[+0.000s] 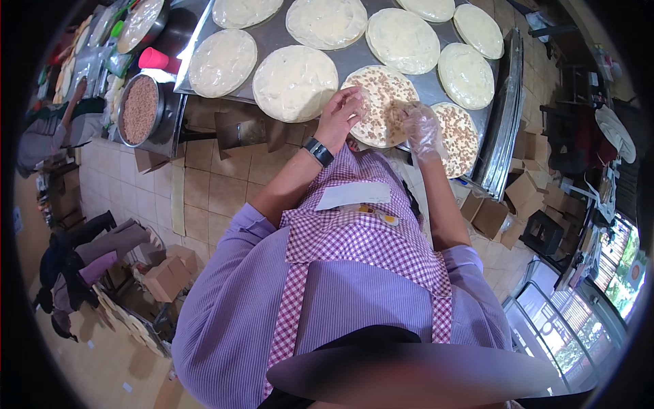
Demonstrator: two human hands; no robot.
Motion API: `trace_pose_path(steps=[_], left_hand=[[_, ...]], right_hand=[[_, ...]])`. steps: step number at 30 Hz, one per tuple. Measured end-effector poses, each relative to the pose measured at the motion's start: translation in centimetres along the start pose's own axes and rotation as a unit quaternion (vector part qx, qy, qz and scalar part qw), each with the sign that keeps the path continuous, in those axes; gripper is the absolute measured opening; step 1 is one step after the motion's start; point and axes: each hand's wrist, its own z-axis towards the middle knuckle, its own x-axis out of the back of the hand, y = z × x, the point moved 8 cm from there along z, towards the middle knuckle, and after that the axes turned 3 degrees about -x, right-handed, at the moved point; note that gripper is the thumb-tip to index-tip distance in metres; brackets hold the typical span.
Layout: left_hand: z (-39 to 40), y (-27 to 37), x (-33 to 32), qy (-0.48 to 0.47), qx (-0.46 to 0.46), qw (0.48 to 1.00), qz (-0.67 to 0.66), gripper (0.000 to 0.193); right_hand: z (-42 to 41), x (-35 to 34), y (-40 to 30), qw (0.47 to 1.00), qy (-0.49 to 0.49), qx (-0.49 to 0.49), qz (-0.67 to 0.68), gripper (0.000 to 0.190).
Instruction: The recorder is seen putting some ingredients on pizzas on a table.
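Observation:
A round flat dough base [375, 87] with a pale spread and brown crumbled topping lies at the near edge of a metal table. Bare and with a watch at the wrist, my left hand [343, 110] is at its left rim, fingers bent; whether it grips anything is unclear. My right hand [421, 128], in a clear plastic glove, is over its right side, fingertips down near the crumbs; what they hold is hidden. To the right lies another crumb-topped base [454, 138]. Several pale, glossy bases without crumbs, such as the one at the left [295, 83], lie around them.
A metal bowl of brown crumbs [139, 110] stands at the left beside a red cup [153, 59]. Stacked metal trays [503, 117] edge the table's right side. Cardboard boxes [483, 214] are on the tiled floor. Other people [76, 255] are at the far left.

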Motion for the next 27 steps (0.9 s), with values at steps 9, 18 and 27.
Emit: trace_pose_path(steps=[9,18,27], left_hand=[[-0.4,0.8,1.0,0.015,-0.016,1.0,-0.012,0.027],[0.0,1.0,1.3,0.017,-0.024,0.998,-0.061,0.028],[-1.2,3.2,-4.7,-0.1,-0.268,0.903,0.321,0.029]], right_hand=[[-0.3,0.7,-2.8,0.996,-0.044,0.074,-0.025,0.017],[-0.1,-0.7,-6.7,0.976,-0.075,0.104,-0.177,0.018],[-3.3,-6.4,-5.7,0.648,-0.172,-0.374,0.64,0.031]])
